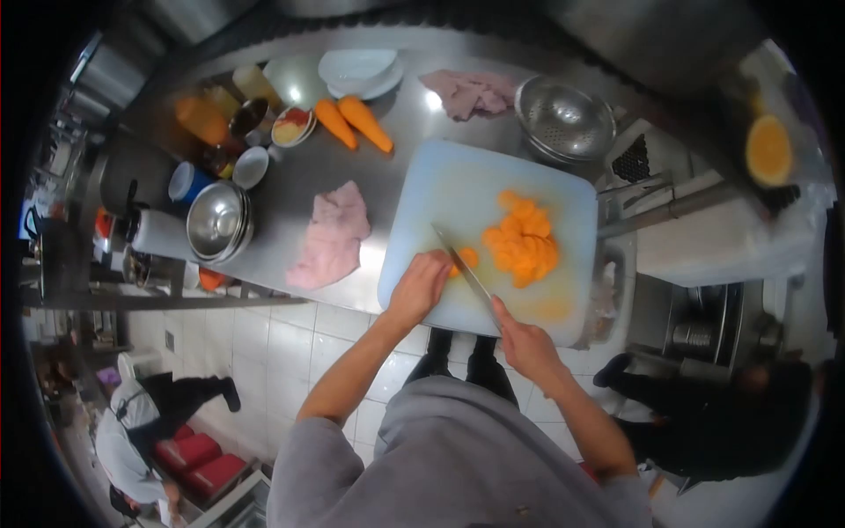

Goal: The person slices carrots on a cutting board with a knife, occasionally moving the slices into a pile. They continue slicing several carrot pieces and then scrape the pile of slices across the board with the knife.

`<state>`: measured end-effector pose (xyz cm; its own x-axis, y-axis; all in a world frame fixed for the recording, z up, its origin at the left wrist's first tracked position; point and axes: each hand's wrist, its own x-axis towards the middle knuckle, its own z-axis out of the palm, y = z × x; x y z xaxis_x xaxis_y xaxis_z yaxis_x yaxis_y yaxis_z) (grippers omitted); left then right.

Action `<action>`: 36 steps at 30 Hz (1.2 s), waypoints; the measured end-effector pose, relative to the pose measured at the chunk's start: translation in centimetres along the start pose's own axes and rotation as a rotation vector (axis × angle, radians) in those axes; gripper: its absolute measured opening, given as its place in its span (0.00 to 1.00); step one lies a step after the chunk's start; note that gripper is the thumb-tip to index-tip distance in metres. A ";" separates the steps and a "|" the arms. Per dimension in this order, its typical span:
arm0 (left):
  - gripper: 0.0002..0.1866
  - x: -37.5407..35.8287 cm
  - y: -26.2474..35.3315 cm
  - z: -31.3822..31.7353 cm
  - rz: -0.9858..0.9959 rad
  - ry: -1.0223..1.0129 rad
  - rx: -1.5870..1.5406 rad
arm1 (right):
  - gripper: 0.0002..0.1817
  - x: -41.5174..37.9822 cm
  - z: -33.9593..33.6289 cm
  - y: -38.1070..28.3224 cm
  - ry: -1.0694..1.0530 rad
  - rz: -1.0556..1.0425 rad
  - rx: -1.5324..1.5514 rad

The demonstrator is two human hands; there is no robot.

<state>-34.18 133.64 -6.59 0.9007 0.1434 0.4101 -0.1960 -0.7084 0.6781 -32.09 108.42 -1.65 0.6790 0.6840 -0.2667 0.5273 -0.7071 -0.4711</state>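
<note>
My right hand [530, 348] is wrapped round the handle of a kitchen knife [475, 283], whose blade points up and left over the white cutting board [433, 189]. On the blade's left side, my left hand [424, 280] has its fingers curled on a carrot piece [455, 270], mostly hidden by fingers and blade. A cut carrot slice [469, 257] lies just right of the blade. Farther right on the board is a heap of orange carrot slices [525, 246]. Two whole peeled carrots [365, 121] rest on the steel counter beyond the board.
Pink cloths [333, 233] lie on the counter. A steel colander [565, 119] stands behind the board, stacked steel bowls [216, 222] at left, white dishes [359, 70] at the back. One person [132, 431] is at lower left, another in dark clothes [722, 414] at right.
</note>
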 end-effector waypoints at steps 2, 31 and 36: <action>0.11 -0.1 0.0 0.0 0.033 0.005 -0.009 | 0.38 0.0 -0.7 1.3 0.144 -0.106 0.181; 0.28 9.8 31.3 11.4 0.685 -0.403 -0.577 | 0.42 -14.0 0.8 7.6 0.086 -0.039 0.396; 0.33 12.0 30.0 20.2 0.779 -0.666 -0.101 | 0.41 -16.3 0.8 8.8 0.162 0.009 0.542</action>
<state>-21.44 100.18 6.32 0.5361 -0.7646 0.3579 -0.8215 -0.3750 0.4295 -38.94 91.17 -2.15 0.7742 0.6123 -0.1602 0.2124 -0.4899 -0.8455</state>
